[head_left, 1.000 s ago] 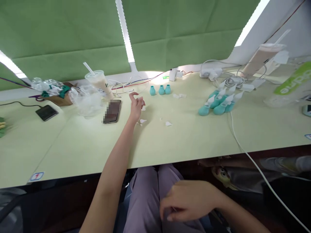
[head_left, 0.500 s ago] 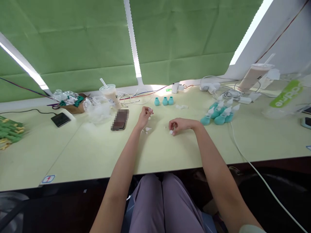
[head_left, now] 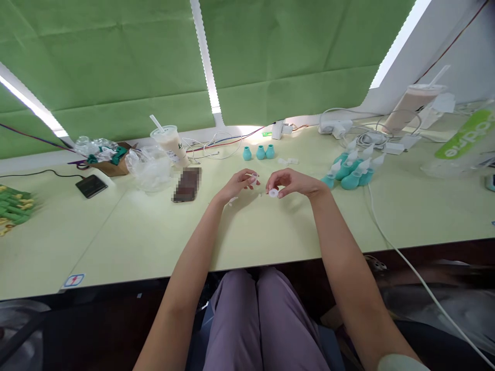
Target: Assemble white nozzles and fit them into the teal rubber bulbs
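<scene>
My left hand [head_left: 240,184] is closed on a small translucent white piece [head_left: 253,179], held just above the table. Close by on its right, my right hand [head_left: 288,183] pinches a small round white plastic piece [head_left: 273,192] whose ring-shaped end faces me. The two hands are near each other but apart. Under my left wrist lies a small white nozzle-like piece [head_left: 232,201]. Behind the hands stand three teal bulbs with open necks [head_left: 260,152]. Several teal bulbs with clear pointed tips [head_left: 351,179] are grouped beyond my right wrist.
Small clear pieces [head_left: 288,161] lie behind my right hand. To the left are a phone [head_left: 188,184], a lidded drink cup [head_left: 170,144], plastic bags [head_left: 150,170] and a black device [head_left: 91,186]. A white cable [head_left: 381,232] crosses the right side near another drink cup [head_left: 412,108].
Both hands have lifted and come closer together, the left moving rightward. The round piece in my right hand has turned so its ring end shows. The camera view has shifted slightly.
</scene>
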The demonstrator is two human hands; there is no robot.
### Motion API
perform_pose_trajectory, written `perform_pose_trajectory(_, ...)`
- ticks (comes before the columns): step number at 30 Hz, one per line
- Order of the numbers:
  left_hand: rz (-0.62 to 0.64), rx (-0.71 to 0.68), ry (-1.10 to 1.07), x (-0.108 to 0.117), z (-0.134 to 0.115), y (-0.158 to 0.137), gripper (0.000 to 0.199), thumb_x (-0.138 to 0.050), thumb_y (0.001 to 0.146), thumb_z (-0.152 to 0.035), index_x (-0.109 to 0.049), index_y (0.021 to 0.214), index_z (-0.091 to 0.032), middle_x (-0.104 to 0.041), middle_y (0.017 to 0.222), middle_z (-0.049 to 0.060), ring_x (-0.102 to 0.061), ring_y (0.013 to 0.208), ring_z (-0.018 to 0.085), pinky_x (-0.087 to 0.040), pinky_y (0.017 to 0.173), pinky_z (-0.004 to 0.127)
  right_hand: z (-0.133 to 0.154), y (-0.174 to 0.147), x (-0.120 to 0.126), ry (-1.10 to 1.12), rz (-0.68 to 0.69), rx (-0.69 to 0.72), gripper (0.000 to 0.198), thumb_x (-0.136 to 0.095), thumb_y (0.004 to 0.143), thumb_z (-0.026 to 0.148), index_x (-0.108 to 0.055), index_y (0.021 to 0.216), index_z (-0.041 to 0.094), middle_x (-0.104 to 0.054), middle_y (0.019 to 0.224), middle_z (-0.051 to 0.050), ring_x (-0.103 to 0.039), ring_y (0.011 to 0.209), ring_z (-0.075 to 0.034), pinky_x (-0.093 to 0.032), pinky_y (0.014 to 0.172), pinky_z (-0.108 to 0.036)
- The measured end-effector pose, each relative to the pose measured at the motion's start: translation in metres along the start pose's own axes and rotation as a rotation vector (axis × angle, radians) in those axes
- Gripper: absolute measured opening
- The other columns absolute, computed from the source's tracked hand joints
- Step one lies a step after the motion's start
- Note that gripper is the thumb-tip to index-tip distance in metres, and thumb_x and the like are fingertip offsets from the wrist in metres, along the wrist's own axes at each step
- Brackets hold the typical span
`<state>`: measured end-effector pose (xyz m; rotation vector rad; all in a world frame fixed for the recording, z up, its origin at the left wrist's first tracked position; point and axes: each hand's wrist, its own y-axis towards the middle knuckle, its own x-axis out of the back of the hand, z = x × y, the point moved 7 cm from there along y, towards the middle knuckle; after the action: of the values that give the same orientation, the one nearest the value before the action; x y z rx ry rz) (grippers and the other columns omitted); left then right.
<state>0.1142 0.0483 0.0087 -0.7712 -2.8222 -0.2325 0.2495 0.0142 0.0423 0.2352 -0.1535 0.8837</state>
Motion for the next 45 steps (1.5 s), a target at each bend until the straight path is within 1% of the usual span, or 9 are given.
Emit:
perform_pose_trajectory(4,0.003,-0.031,0.022,-0.002,-0.006,0.000,0.039,-0.058,0.077,-0.049,-0.057,0.100,-0.017,-0.068,0.087,0.006,-0.056,0.071,0.011,-0.041,0.069,0.025,0.004,0.000,-0.003,-0.017,0.035,0.020,0.024,-0.074,0.063,0.026,-0.064,0.084,0.018,-0.064,0.088,-0.004,-0.058,0.086,-0.018,-0.045,0.077,-0.032)
perform_pose_trajectory(7,-0.089,-0.027,0.034,0.012,-0.006,0.000,0.038,-0.058,0.077,-0.048,-0.059,0.098,-0.016,-0.068,0.085,0.007,-0.056,0.068,0.010,-0.040,0.067,0.024,-0.012,0.004,-0.002,-0.166,0.010,-0.122,0.024,-0.070,0.068,0.031,-0.064,0.088,0.019,-0.065,0.093,-0.004,-0.059,0.085,-0.017,-0.045,0.077,-0.032)
perform_pose_trajectory(13,-0.430,-0.072,0.051,0.066,-0.001,-0.007,0.038,-0.052,0.080,-0.049,-0.062,0.093,-0.014,-0.067,0.077,0.005,-0.049,0.055,0.007,-0.038,0.057,0.022,-0.054,0.001,0.031,-0.658,-0.342,-0.456,0.023,-0.066,0.067,0.030,-0.064,0.088,0.022,-0.066,0.095,-0.004,-0.058,0.086,-0.020,-0.043,0.072,-0.031)
perform_pose_trajectory(18,-0.503,-0.045,0.124,0.079,0.010,-0.009,0.037,-0.054,0.080,-0.048,-0.063,0.087,-0.012,-0.068,0.072,0.007,-0.053,0.058,0.010,-0.040,0.058,0.023,-0.043,0.011,0.024,-0.687,-0.375,-0.281,0.030,-0.067,0.069,0.036,-0.063,0.097,0.025,-0.064,0.104,-0.002,-0.057,0.088,-0.019,-0.042,0.076,-0.032)
perform_pose_trajectory(22,-0.488,0.004,0.235,0.074,0.015,-0.007,0.035,-0.057,0.078,-0.047,-0.061,0.087,-0.014,-0.070,0.074,0.008,-0.060,0.067,0.014,-0.042,0.063,0.025,-0.027,0.032,-0.007,-0.767,-0.488,-0.074,0.028,-0.062,0.076,0.032,-0.062,0.104,0.026,-0.064,0.105,-0.003,-0.055,0.090,-0.020,-0.038,0.082,-0.035)
perform_pose_trajectory(25,-0.520,0.053,0.419,0.075,0.014,-0.010,0.032,-0.057,0.078,-0.046,-0.061,0.088,-0.016,-0.071,0.074,0.006,-0.061,0.068,0.016,-0.041,0.065,0.026,-0.029,0.053,-0.048,-0.902,-0.402,0.050,0.031,-0.059,0.081,0.029,-0.059,0.112,0.028,-0.061,0.117,-0.005,-0.050,0.107,-0.024,-0.032,0.087,-0.038)
perform_pose_trajectory(28,-0.539,0.097,0.550,0.078,0.013,-0.014,0.030,-0.056,0.078,-0.045,-0.061,0.088,-0.017,-0.071,0.075,0.006,-0.061,0.068,0.017,-0.040,0.065,0.027,-0.036,0.067,-0.075,-0.941,-0.288,0.131,0.020,-0.056,0.084,0.026,-0.064,0.102,0.027,-0.065,0.108,-0.004,-0.053,0.103,-0.022,-0.030,0.086,-0.039)
perform_pose_trajectory(39,-0.476,0.038,0.495,0.069,0.010,-0.013,0.027,-0.058,0.076,-0.041,-0.060,0.091,-0.019,-0.070,0.082,0.006,-0.063,0.077,0.017,-0.044,0.071,0.028,-0.031,0.055,-0.048,-0.420,-0.375,0.078,0.018,-0.065,0.069,0.020,-0.070,0.087,0.023,-0.069,0.089,0.000,-0.061,0.086,-0.016,-0.045,0.076,-0.028)
perform_pose_trajectory(45,-0.416,0.000,0.461,0.063,0.008,-0.011,0.025,-0.060,0.074,-0.039,-0.061,0.089,-0.019,-0.070,0.086,0.005,-0.064,0.078,0.016,-0.045,0.073,0.027,-0.030,0.054,-0.046,-0.567,-0.373,0.058,0.017,-0.063,0.070,0.018,-0.069,0.085,0.023,-0.070,0.089,0.001,-0.060,0.082,-0.016,-0.040,0.082,-0.032)
